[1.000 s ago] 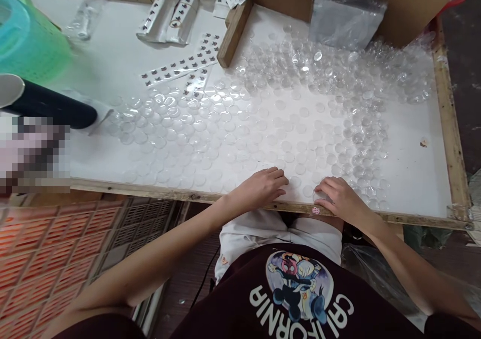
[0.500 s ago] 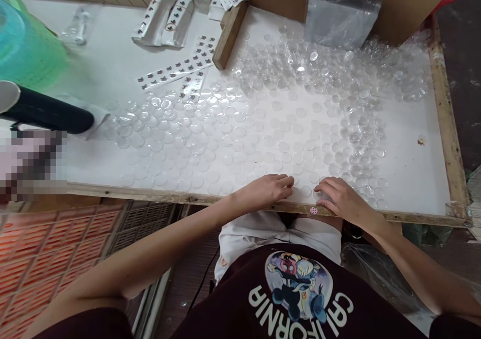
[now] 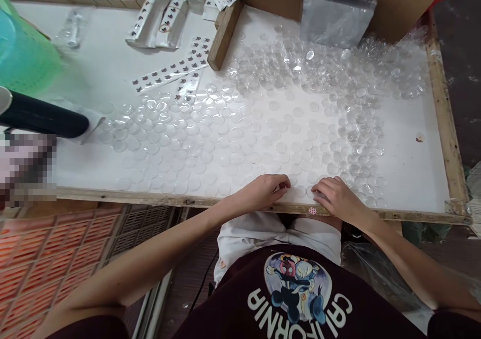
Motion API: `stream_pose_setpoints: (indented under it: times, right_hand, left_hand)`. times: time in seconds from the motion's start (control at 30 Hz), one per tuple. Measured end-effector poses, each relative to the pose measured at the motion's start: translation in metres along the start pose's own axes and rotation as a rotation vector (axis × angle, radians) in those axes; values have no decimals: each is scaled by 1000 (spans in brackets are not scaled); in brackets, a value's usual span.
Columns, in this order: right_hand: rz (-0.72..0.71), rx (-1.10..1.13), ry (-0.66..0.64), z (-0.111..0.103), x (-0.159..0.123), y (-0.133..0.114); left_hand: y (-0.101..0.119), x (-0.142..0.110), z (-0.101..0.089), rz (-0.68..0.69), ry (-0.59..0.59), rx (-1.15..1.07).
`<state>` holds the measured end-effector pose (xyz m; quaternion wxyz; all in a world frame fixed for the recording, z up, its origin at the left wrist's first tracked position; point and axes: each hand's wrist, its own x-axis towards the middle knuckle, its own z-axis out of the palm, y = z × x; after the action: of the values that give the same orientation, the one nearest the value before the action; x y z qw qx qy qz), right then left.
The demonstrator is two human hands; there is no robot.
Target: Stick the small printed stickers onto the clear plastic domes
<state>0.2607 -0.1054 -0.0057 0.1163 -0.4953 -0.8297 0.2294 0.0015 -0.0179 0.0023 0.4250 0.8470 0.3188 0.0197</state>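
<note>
My left hand (image 3: 263, 191) and my right hand (image 3: 336, 197) rest at the near edge of a white tray (image 3: 409, 179) with a wooden rim. Both have fingers curled down onto the white surface, fingertips a few centimetres apart, among clear round glass domes (image 3: 240, 128) spread flat over the tray. My right fingertips press on one dome; whether the left fingertips pinch anything is hidden. A deeper heap of domes (image 3: 338, 63) lies at the far right.
Sticker strips with small dark figures (image 3: 169, 71) lie at the far left, beside a wooden bar (image 3: 221, 33). A plastic-wrapped packet (image 3: 334, 13) leans on a cardboard box. A green basket (image 3: 22, 53) and a dark tube (image 3: 41, 116) stand left. An orange crate (image 3: 45, 259) sits below.
My hands stay at the tray's near edge; the left fingertips have crept slightly right towards the right hand. The view has shifted a little to the right.
</note>
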Motion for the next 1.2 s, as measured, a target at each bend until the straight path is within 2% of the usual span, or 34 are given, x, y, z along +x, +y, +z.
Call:
stream_pose_setpoints:
  times: [0.13,0.23,0.33,0.47,0.53,0.63,0.73,0.87,0.97,1.2]
  right_hand:
    - [10,-59,-24,0,1,2]
    - [27,-75,-52,0,3,4]
    - [37,-21,-44,-2,3,2]
    - [102,182,-20,-9,0,-5]
    - [146,234,-49,-13,0,-8]
    - [189,240,-75,-15,-1,-8]
    - [215,212,1,-16,-4,-1]
    - [197,-18,150,-16,-15,15]
    - [190,-154,155,-15,-25,27]
    - [269,-138,206,-17,-45,49]
  left_hand:
    - [6,0,6,175,24,323]
    - [14,3,10,238,35,481]
    - [21,10,14,285,61,498]
    - [27,23,22,372,87,364]
    - [29,29,28,368,82,250]
    - [30,35,36,282,61,125]
    - [30,38,40,201,32,97]
    - [32,40,40,229,23,183]
    - [34,42,38,266,30,293]
    - [45,56,39,285,64,411]
